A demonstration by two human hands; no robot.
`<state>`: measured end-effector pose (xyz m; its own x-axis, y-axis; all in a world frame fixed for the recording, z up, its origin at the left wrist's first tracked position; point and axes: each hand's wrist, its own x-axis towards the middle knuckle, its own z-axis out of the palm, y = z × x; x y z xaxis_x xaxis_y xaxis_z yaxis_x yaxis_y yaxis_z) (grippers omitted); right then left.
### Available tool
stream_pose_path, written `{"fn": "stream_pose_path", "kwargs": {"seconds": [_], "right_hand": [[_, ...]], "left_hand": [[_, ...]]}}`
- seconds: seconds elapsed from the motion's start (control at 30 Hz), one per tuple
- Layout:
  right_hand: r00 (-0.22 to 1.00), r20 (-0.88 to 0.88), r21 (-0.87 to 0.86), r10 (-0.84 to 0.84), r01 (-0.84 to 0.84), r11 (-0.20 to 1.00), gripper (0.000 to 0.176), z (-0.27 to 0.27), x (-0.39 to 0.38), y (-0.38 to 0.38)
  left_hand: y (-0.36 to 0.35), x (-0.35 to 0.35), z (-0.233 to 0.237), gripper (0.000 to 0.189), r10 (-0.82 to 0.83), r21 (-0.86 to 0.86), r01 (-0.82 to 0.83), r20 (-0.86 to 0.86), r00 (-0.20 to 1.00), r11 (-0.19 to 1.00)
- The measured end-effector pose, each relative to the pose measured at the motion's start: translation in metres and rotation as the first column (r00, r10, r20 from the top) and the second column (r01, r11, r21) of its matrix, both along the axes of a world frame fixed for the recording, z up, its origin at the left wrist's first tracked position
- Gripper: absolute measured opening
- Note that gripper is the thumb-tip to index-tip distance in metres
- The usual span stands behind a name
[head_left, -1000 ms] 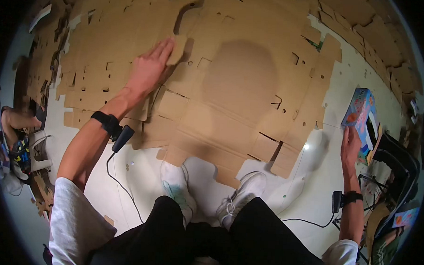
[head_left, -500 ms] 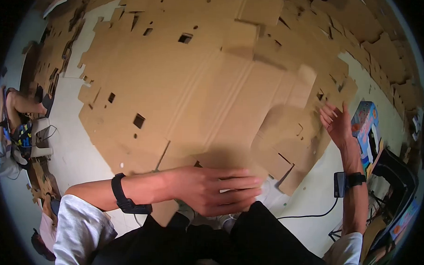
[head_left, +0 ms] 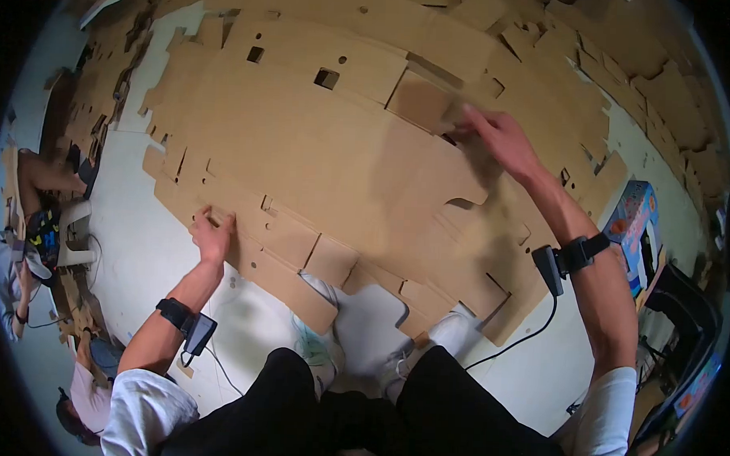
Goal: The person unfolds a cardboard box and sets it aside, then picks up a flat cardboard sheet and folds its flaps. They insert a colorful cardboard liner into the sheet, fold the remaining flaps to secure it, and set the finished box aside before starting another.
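A large flat cardboard sheet (head_left: 319, 154) with cut-outs and fold lines lies on top of other cardboard in front of me. My left hand (head_left: 213, 235) is at its near left edge, thumb and fingers bent around the border. Farther off to the right, my right hand (head_left: 501, 140) has its fingers curled at a cardboard flap (head_left: 422, 97); the fingertips are blurred and partly hidden. Beneath that hand, a piece of the cardboard stands slightly raised and casts a shadow. Both wrists carry black straps with small cabled devices.
My shoes and legs are at the near edge, on a pale floor (head_left: 132, 220). A colourful box (head_left: 631, 209) and a black chair (head_left: 688, 300) stand at right. Another person sits on a white stool (head_left: 76, 226) at left; more cardboard lies along both sides.
My left hand has gone from in front of my body to the sheet's left edge. My right hand has moved left and away from me onto the cardboard. The top cardboard lies differently.
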<state>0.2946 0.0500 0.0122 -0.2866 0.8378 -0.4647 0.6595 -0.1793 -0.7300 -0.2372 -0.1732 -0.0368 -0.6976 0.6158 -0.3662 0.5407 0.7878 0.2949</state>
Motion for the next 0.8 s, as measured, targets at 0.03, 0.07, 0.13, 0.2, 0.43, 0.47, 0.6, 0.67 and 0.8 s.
{"fn": "stream_pose_path", "kwargs": {"seconds": [0.03, 0.07, 0.13, 0.2, 0.43, 0.47, 0.6, 0.67, 0.8], "right_hand": [[0.999, -0.022, -0.041, 0.028, -0.029, 0.999, 0.055, 0.008, -0.02, 0.005], [0.998, -0.043, -0.082, 0.054, -0.058, 0.995, 0.054, 0.018, -0.044, 0.009], [0.99, -0.126, -0.06, 0.07, -0.078, 0.995, 0.05, 0.01, -0.075, 0.005], [0.966, -0.252, 0.072, 0.057, -0.04, 0.997, 0.045, -0.018, -0.095, -0.004], [0.872, -0.404, 0.572, 0.277, 0.005, 0.82, 0.033, 0.087, -0.127, -0.02], [0.874, -0.371, 0.64, 0.314, -0.004, 0.768, 0.032, 0.104, -0.122, -0.019], [0.919, -0.283, 0.784, 0.275, 0.057, 0.618, 0.031, 0.128, -0.066, -0.024], [0.918, -0.396, 0.607, 0.012, 0.252, 0.754, 0.032, 0.127, -0.035, -0.048], [0.734, -0.337, 0.173, -0.59, 0.664, 0.727, 0.051, 0.095, 0.016, -0.125]], "left_hand": [[0.003, -0.006, 0.002, 0.082, 0.105, -0.057, -0.107, -0.032, 0.994, 0.993], [0.0, -0.025, -0.007, 0.093, 0.2, -0.03, -0.2, 0.01, 0.98, 0.979], [0.009, -0.024, 0.001, 0.091, 0.371, 0.023, -0.38, 0.172, 0.912, 0.925], [0.013, -0.038, -0.003, 0.092, 0.447, 0.052, -0.496, 0.36, 0.819, 0.867], [0.012, -0.069, 0.006, 0.066, 0.466, 0.071, -0.719, 0.717, 0.518, 0.691], [0.012, -0.079, 0.011, 0.066, 0.404, 0.13, -0.726, 0.758, 0.511, 0.675], [0.059, -0.073, 0.053, 0.049, 0.171, 0.383, -0.665, 0.773, 0.611, 0.641], [0.095, -0.061, 0.082, 0.049, 0.08, 0.552, -0.569, 0.672, 0.736, 0.609], [0.162, 0.018, 0.162, 0.049, -0.145, 0.854, -0.212, 0.314, 0.938, 0.476]]}}
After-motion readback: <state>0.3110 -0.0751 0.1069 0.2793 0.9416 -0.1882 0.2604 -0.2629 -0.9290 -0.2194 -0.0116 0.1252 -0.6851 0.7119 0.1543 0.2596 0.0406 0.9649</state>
